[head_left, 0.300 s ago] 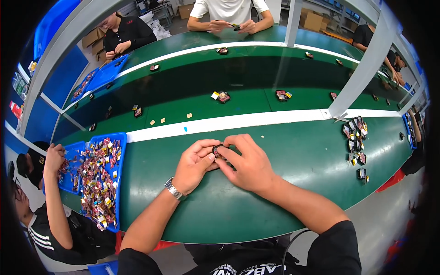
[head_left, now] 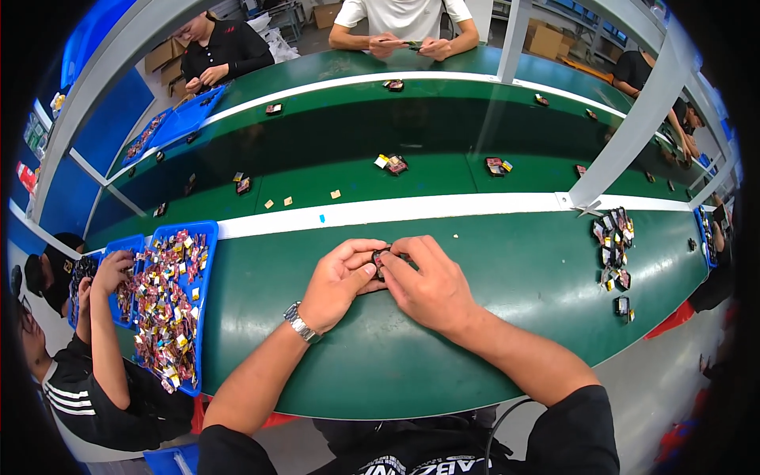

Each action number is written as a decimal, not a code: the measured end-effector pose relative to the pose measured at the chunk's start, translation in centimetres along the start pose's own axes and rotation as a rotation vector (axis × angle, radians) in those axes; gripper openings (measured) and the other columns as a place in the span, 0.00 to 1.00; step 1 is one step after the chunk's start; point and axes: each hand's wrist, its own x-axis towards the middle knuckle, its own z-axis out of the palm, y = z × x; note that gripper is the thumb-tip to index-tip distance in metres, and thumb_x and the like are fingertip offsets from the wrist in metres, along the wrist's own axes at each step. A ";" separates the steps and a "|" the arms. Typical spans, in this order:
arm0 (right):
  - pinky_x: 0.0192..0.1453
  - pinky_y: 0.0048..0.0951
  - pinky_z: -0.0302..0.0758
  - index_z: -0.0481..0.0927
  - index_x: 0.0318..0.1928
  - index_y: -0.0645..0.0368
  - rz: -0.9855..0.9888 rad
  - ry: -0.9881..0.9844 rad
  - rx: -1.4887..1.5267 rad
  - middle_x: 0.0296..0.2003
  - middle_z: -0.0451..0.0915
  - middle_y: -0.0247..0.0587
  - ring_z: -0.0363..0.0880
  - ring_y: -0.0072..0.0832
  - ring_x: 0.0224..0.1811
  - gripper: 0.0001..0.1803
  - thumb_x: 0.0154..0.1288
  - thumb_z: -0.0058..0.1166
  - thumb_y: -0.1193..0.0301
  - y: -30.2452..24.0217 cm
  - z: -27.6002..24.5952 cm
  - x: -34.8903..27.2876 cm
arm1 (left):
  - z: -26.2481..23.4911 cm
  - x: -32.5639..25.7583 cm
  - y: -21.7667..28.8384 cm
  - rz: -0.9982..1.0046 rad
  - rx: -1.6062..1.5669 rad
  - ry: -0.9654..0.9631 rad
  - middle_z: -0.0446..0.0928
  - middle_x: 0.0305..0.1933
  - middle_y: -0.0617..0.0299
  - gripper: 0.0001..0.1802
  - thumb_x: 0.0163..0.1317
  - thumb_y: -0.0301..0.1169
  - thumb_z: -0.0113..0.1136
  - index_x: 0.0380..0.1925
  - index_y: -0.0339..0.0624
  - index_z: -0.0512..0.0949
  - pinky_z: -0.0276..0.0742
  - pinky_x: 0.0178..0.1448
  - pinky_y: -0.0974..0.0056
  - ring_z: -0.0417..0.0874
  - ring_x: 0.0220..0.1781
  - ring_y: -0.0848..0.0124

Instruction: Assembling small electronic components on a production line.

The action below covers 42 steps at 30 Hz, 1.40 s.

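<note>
Clock directions are taken from the case (head_left: 378,261), a small black piece with some red, which sits between the two hands above the near table (head_left: 443,372). The left hand (head_left: 346,273) pinches it between thumb and fingers; a metal watch (head_left: 301,323) circles that wrist at seven to eight o'clock. The right hand (head_left: 427,277) has its fingers bent in against the case from three o'clock; its fingertips are partly hidden, so whether they grip or only press cannot be told.

At nine o'clock lies a blue tray (head_left: 207,269), heaped with small red, white and yellow pieces (head_left: 168,317). Beyond it, a neighbour's hand (head_left: 116,269) is over a second blue tray.

At three o'clock is a pile (head_left: 613,241) of black cases with red, white and yellow bits; a single unit (head_left: 623,309) sits just at the pile's six o'clock.

At twelve o'clock a white rail (head_left: 412,209) edges the belt (head_left: 332,150), which carries more units at ten (head_left: 243,184), twelve (head_left: 392,164) and between one and two (head_left: 497,166). Beige chips (head_left: 287,201) lie between ten and eleven. Past the belt, at twelve, sits a person in a white shirt (head_left: 404,20).
</note>
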 end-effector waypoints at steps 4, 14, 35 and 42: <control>0.34 0.29 0.79 0.82 0.36 0.60 -0.016 -0.022 -0.033 0.37 0.78 0.36 0.78 0.32 0.38 0.09 0.52 0.65 0.78 0.2 0.0 -0.3 | 0.4 -0.1 -0.1 -0.007 0.014 0.008 0.75 0.59 0.52 0.18 0.71 0.18 0.46 0.59 0.34 0.68 0.81 0.62 0.62 0.79 0.58 0.69; 0.41 0.31 0.77 0.82 0.39 0.63 -0.160 0.023 -0.159 0.44 0.77 0.39 0.77 0.31 0.44 0.11 0.52 0.60 0.76 -0.2 0.7 0.2 | -0.4 -0.5 -0.1 0.040 -0.001 0.030 0.77 0.57 0.54 0.17 0.70 0.21 0.50 0.58 0.36 0.69 0.81 0.60 0.60 0.80 0.57 0.68; 0.58 0.40 0.72 0.74 0.56 0.67 0.626 -0.066 -0.173 0.45 0.80 0.47 0.75 0.44 0.52 0.34 0.52 0.71 0.63 12.0 3.5 7.7 | -4.6 1.0 0.9 0.207 0.170 0.272 0.82 0.50 0.51 0.10 0.67 0.20 0.53 0.48 0.38 0.72 0.84 0.46 0.64 0.85 0.46 0.68; 0.53 0.34 0.76 0.77 0.54 0.58 0.575 -0.017 0.009 0.43 0.82 0.40 0.78 0.35 0.48 0.28 0.51 0.69 0.71 13.1 -0.5 5.7 | -2.2 9.8 3.9 0.190 0.355 0.303 0.82 0.47 0.58 0.10 0.66 0.22 0.57 0.46 0.38 0.77 0.82 0.44 0.69 0.83 0.46 0.73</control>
